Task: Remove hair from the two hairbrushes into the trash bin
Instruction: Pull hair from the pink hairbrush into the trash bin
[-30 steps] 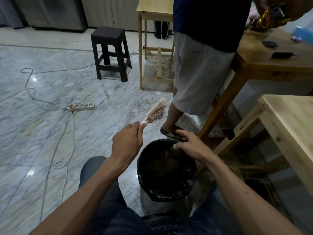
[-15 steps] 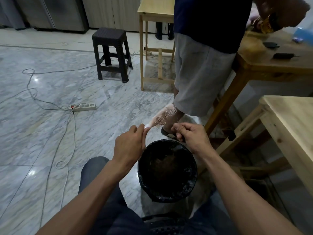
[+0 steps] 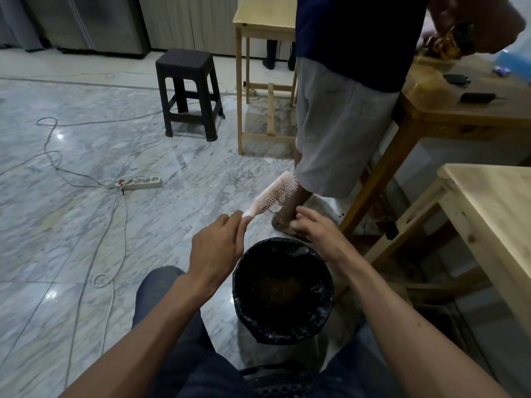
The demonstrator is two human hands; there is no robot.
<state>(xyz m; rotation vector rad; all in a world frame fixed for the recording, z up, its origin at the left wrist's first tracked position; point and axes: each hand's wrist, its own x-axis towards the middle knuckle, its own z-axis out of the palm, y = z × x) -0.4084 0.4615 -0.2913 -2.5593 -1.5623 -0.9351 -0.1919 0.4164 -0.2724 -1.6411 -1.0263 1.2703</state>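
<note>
Left hand [image 3: 217,248]: grip closed on the handle of one pink hairbrush [image 3: 274,195], held above the floor beyond the bin rim. Right hand [image 3: 316,229]: fingers loosely spread, holding nothing, just beside the bristles. One trash bin [image 3: 283,326], black-lined, stands below both hands.

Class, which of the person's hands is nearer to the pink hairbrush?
Left. The left hand grips the hairbrush by its handle; the right hand hovers just beside the bristles, not touching.
</note>
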